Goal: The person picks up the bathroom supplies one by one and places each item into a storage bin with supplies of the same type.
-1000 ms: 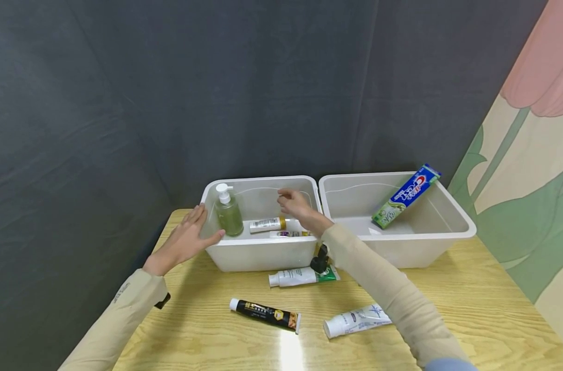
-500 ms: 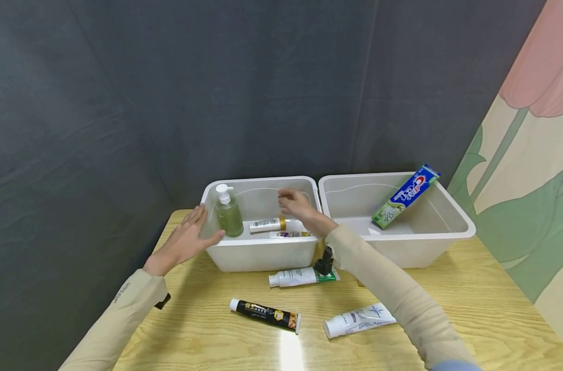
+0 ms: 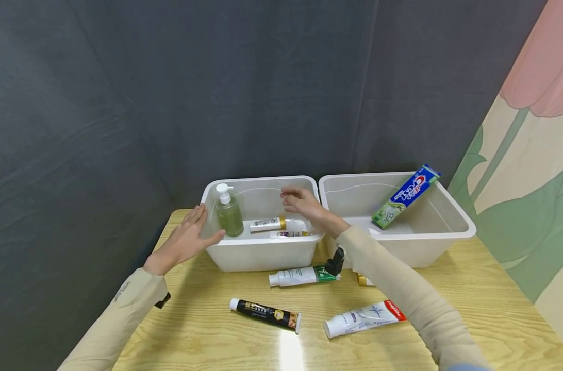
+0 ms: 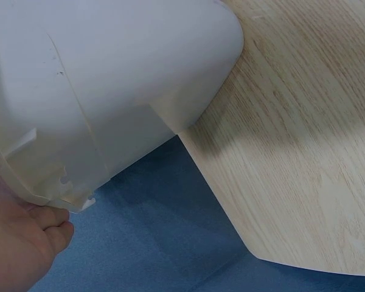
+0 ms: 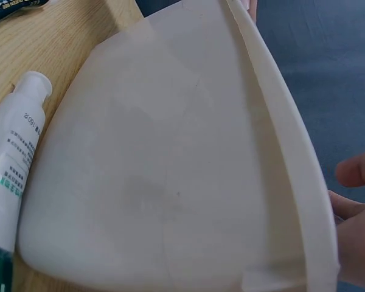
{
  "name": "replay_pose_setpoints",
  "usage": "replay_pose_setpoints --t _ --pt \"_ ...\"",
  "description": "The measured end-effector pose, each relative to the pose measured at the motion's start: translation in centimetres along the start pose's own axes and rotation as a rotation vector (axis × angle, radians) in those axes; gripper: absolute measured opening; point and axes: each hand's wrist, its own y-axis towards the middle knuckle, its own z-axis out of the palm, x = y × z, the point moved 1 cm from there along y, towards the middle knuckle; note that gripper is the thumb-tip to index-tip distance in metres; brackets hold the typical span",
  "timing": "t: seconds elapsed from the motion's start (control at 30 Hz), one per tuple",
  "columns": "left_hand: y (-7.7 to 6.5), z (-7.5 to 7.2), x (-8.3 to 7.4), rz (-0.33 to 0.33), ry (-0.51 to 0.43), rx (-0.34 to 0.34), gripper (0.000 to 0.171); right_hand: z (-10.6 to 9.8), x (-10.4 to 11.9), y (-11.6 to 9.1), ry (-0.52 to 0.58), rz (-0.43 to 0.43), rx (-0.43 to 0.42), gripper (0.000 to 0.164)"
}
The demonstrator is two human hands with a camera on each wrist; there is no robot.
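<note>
My left hand point(image 3: 184, 238) rests with fingers extended on the left corner of the left white bin point(image 3: 263, 257). Just inside that corner stands a green pump bottle point(image 3: 229, 216). Over the bin's right side hovers my right hand point(image 3: 309, 206), its fingers loosely bent and nothing seen between them. Beneath it, a gold-capped white tube point(image 3: 265, 224) and a second tube with purple print point(image 3: 291, 234) lie on the bin floor. The right wrist view shows the bin's outer wall point(image 5: 170, 152) with the right hand past its rim.
In the right bin point(image 3: 402, 247) a Crest toothpaste box point(image 3: 407, 196) leans against the wall. On the wooden table lie a white-green tube point(image 3: 296, 277), a black tube point(image 3: 265, 314), a Colgate tube point(image 3: 365, 319) and a partly hidden gold-ended item point(image 3: 364, 280).
My right hand and forearm have drifted rightward, uncovering the red end of the Colgate tube and the gold-ended item. The left hand has stayed still.
</note>
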Motion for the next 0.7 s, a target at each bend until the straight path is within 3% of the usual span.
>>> replay_pose_setpoints --t 0.7 --pt "0.1 -0.2 0.2 -0.009 -0.013 0.013 0.1 -1.0 1.1 -1.8 -0.079 -0.083 0.057 0.04"
